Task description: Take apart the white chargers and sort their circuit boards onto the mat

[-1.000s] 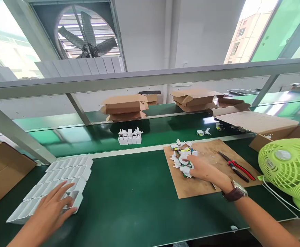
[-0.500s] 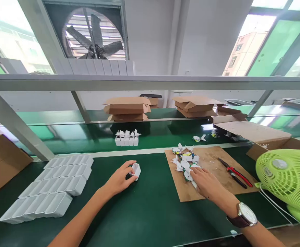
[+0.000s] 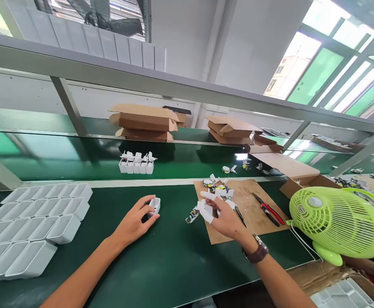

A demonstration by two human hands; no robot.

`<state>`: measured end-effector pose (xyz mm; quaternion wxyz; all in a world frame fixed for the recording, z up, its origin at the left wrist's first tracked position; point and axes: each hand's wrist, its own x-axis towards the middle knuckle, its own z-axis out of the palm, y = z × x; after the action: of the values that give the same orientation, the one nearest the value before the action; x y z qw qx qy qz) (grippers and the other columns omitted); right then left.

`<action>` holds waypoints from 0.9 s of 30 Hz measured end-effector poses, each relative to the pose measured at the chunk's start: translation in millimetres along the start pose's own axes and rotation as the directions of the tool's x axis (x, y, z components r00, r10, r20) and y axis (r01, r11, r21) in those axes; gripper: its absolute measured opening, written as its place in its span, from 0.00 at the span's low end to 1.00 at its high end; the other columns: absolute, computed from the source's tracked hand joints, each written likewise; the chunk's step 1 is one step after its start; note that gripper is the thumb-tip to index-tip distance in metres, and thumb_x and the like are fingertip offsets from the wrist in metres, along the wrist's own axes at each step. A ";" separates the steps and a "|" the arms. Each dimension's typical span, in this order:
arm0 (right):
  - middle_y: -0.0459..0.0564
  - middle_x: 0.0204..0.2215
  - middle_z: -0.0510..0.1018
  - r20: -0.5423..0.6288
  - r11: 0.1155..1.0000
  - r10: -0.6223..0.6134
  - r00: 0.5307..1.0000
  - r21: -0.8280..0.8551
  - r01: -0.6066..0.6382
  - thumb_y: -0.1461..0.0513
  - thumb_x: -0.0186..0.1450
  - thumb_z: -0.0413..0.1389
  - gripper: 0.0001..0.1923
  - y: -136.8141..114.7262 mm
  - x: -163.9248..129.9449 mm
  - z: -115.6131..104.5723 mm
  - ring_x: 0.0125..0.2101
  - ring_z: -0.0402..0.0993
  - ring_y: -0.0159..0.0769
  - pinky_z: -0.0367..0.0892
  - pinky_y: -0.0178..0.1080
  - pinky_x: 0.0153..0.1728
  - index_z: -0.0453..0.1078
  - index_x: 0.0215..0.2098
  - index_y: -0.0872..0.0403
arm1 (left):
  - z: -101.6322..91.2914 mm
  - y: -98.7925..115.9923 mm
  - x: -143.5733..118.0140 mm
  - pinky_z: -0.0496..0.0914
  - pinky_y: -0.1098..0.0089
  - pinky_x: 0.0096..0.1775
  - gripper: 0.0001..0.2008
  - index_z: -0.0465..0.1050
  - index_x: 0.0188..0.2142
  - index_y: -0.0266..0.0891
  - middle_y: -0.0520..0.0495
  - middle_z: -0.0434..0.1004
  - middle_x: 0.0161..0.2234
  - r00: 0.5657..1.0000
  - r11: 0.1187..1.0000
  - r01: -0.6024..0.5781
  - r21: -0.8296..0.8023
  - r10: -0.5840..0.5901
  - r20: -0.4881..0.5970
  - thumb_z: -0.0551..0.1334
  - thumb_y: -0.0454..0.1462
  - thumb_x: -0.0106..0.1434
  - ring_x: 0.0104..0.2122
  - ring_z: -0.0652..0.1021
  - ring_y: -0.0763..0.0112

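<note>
My left hand [image 3: 135, 223] rests on the green bench with its fingers closed around a small white plastic box [image 3: 155, 205], whose open top faces up. Over the left edge of the cardboard sheet [image 3: 215, 234], my right hand [image 3: 225, 218] pinches a small circuit board [image 3: 192, 214]. The board hangs out to the left, apart from the box. White coverings seem to sit on the right fingertips, and they partly hide the grip. Behind that hand lies a pile of white parts and boards [image 3: 220, 188] on the cardboard.
Rows of white boxes [image 3: 33, 259] stand at left. Filled white boxes [image 3: 136, 167] sit on the far ledge. Red-handled pliers [image 3: 266, 209] lie on the cardboard, beside a green fan [image 3: 337, 218]. An open carton [image 3: 297, 179] and folded cartons [image 3: 145, 119] stand behind.
My right hand has lifted off the pile and moved left with a circuit board. The left hand still holds the white box. The view has tilted and turned right.
</note>
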<state>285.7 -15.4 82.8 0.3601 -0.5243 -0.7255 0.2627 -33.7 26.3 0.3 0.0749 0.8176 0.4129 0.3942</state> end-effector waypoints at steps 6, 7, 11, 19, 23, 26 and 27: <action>0.53 0.39 0.81 0.105 0.996 0.043 0.994 0.069 -0.051 0.56 0.68 0.58 0.24 12.1 49.0 68.3 0.38 0.81 0.40 0.79 0.48 0.45 0.66 0.60 0.55 | -3.1 -4.3 -2.1 0.78 0.62 0.48 0.12 0.74 0.33 0.41 0.38 0.75 0.56 0.997 0.999 0.032 0.019 -0.031 -0.073 0.59 0.43 0.70 0.51 0.80 0.59; 0.55 0.41 0.81 0.100 0.999 0.033 0.994 0.032 -0.037 0.57 0.68 0.59 0.22 14.4 52.5 72.4 0.42 0.80 0.43 0.77 0.51 0.49 0.67 0.58 0.55 | -3.4 -5.3 -2.7 0.79 0.62 0.48 0.11 0.74 0.33 0.41 0.38 0.74 0.56 0.996 0.999 0.045 0.021 -0.043 -0.075 0.59 0.43 0.69 0.51 0.80 0.59; 0.59 0.58 0.73 0.141 0.957 -0.262 0.955 -0.093 0.276 0.59 0.69 0.58 0.20 18.0 52.5 76.1 0.61 0.68 0.49 0.64 0.57 0.63 0.68 0.58 0.51 | -1.9 -6.8 -3.3 0.78 0.61 0.50 0.10 0.73 0.32 0.41 0.39 0.73 0.57 0.997 0.998 0.067 0.015 -0.066 -0.050 0.59 0.41 0.69 0.51 0.80 0.59; 0.60 0.60 0.74 0.421 0.735 -0.468 0.777 -0.303 0.607 0.66 0.65 0.60 0.16 15.6 63.7 104.6 0.66 0.60 0.56 0.60 0.59 0.63 0.71 0.51 0.55 | -0.6 -5.8 -2.1 0.78 0.60 0.50 0.02 0.70 0.36 0.42 0.39 0.72 0.55 0.992 0.993 0.113 -0.034 -0.115 -0.060 0.62 0.37 0.65 0.52 0.79 0.58; 0.57 0.45 0.81 0.405 0.782 -0.367 0.838 -0.353 0.513 0.66 0.66 0.57 0.09 9.1 77.3 110.4 0.48 0.74 0.47 0.67 0.49 0.52 0.73 0.45 0.55 | -4.3 -8.9 -1.1 0.76 0.58 0.53 0.13 0.68 0.47 0.43 0.41 0.72 0.53 0.987 0.989 0.138 -0.058 -0.142 -0.075 0.65 0.37 0.64 0.53 0.78 0.59; 0.51 0.35 0.81 0.406 0.832 -0.249 0.879 -0.375 0.409 0.68 0.67 0.54 0.09 7.9 80.4 108.2 0.39 0.75 0.41 0.68 0.39 0.41 0.73 0.44 0.55 | -5.6 -10.0 -0.4 0.76 0.58 0.54 0.19 0.65 0.55 0.45 0.42 0.72 0.54 0.988 0.987 0.140 -0.081 -0.144 -0.052 0.65 0.39 0.66 0.53 0.77 0.59; 0.50 0.33 0.81 0.415 0.839 -0.219 0.883 -0.382 0.387 0.69 0.66 0.54 0.10 7.9 80.3 107.2 0.37 0.75 0.39 0.67 0.38 0.38 0.73 0.43 0.55 | -5.5 -10.3 -0.6 0.76 0.58 0.53 0.20 0.65 0.56 0.45 0.42 0.72 0.55 0.988 0.986 0.143 -0.089 -0.147 -0.044 0.64 0.40 0.66 0.53 0.77 0.59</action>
<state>189.4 63.0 32.0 0.1279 -0.4138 -0.8940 0.1146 -44.2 31.4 -0.9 0.1279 0.7712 0.4558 0.4257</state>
